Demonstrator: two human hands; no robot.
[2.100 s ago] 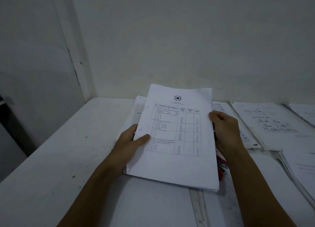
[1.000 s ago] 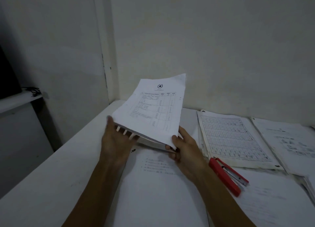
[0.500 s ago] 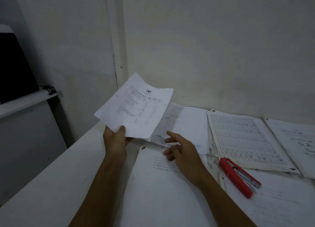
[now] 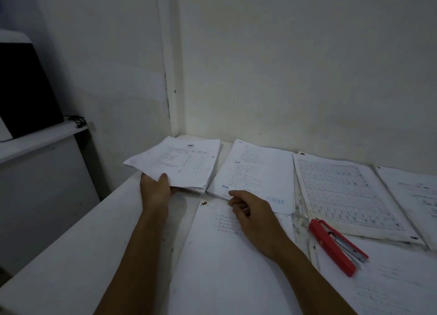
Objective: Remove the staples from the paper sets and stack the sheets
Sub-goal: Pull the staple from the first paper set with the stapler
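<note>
My left hand grips the near edge of a thick paper stack whose top sheet bears a star emblem and a table; the stack lies low over the table's far left corner. To its right lies a printed paper set. My right hand touches that set's near left corner with loosely curled fingers. Under my right forearm a large white sheet with a few printed lines covers the table. A red stapler lies open on the papers at the right.
A gridded paper set and more sheets lie along the right. The white table meets walls at the back and left. A dark box stands on a shelf at the left. A small brown speck lies on the table.
My left hand has brought the emblem stack down from the air to the far left corner. My right hand let go of it and moved onto the printed set beside it.
</note>
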